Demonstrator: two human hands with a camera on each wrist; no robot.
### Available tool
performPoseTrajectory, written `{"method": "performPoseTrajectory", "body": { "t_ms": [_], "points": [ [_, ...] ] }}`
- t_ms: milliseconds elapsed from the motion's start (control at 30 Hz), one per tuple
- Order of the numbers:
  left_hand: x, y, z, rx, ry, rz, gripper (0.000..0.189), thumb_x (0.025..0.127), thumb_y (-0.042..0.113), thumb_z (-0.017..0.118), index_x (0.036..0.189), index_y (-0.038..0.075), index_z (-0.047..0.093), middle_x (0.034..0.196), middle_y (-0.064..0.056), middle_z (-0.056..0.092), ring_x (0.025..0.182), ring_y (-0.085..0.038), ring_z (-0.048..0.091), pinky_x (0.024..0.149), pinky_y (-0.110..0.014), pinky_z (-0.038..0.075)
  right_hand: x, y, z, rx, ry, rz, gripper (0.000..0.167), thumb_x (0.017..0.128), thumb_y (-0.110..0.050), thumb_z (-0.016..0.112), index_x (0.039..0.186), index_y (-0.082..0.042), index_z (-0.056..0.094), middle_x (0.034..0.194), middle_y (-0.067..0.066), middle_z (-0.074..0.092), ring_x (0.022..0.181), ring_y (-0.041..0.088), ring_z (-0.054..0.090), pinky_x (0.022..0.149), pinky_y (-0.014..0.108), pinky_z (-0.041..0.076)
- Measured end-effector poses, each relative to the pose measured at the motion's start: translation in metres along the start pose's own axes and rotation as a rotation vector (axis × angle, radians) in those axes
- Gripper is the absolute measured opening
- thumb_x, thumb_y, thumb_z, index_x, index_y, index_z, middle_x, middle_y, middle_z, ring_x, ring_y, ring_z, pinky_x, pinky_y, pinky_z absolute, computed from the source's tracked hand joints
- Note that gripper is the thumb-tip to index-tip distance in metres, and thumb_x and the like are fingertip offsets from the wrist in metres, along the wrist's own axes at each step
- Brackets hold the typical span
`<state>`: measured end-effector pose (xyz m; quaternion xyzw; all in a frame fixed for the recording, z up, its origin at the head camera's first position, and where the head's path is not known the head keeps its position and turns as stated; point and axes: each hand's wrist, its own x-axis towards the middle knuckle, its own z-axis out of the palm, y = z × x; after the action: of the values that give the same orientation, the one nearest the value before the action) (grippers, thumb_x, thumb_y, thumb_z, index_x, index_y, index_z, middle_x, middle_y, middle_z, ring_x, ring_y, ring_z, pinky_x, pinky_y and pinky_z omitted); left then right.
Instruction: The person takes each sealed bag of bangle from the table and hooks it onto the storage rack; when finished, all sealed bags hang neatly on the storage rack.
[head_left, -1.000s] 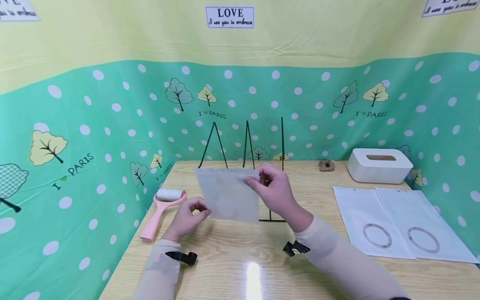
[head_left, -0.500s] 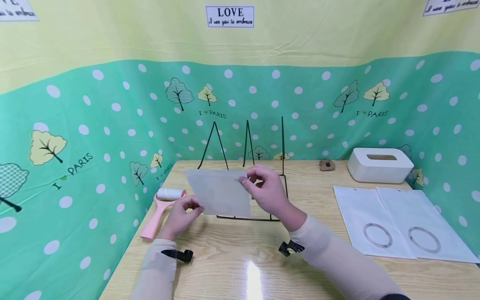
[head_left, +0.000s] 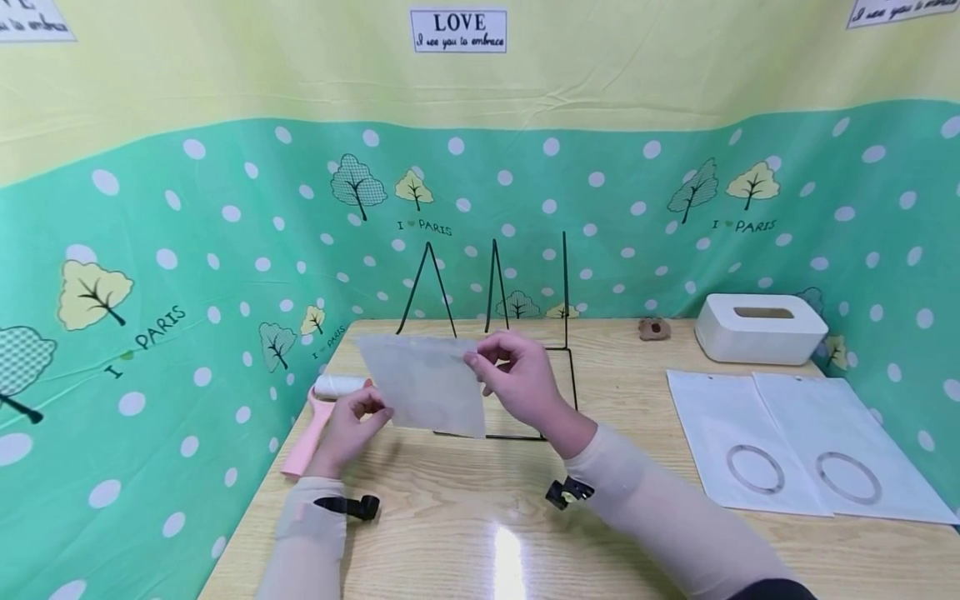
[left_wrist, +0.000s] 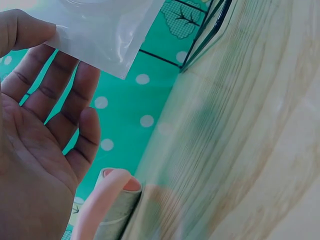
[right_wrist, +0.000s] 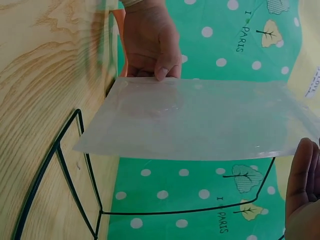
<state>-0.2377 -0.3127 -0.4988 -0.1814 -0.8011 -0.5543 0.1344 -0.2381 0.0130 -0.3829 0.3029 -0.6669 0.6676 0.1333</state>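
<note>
A translucent frosted plastic bag is stretched flat between the two hands above the table. The left hand pinches its left edge between thumb and fingers; in the left wrist view that thumb lies over the bag's edge. At the upper right corner, the right hand pinches the bag between thumb and forefinger. The right wrist view shows the whole bag as a smooth sheet, with the left hand at its far edge. Behind the bag stands a black wire rack, partly hidden by it.
A pink lint roller lies beside the left hand, partly covered by it. Two white frosted sheets with grey rings lie at the right. Behind them are a white tissue box and a small brown object. A patterned curtain encloses the table.
Both hands have moved left with the bag held between them, uncovering more of the wire rack's right side. The left hand now overlaps the lint roller. Other things stay put.
</note>
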Motion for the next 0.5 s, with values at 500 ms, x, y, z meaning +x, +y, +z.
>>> {"method": "performPoseTrajectory", "body": {
  "t_ms": [500],
  "points": [
    [-0.001, 0.001, -0.009, -0.032, 0.045, 0.026, 0.009, 0.093, -0.011, 0.066, 0.091, -0.003, 0.064, 0.086, -0.012, 0.067, 0.079, -0.015, 0.061, 0.075, -0.024, 0.051, 0.004, 0.005, 0.014, 0.031, 0.006, 0.014, 0.011, 0.096, -0.01, 0.078, 0.095, 0.001, 0.077, 0.079, 0.008, 0.069, 0.063, 0.036, 0.065, 0.051, 0.045, 0.058]
  ]
}}
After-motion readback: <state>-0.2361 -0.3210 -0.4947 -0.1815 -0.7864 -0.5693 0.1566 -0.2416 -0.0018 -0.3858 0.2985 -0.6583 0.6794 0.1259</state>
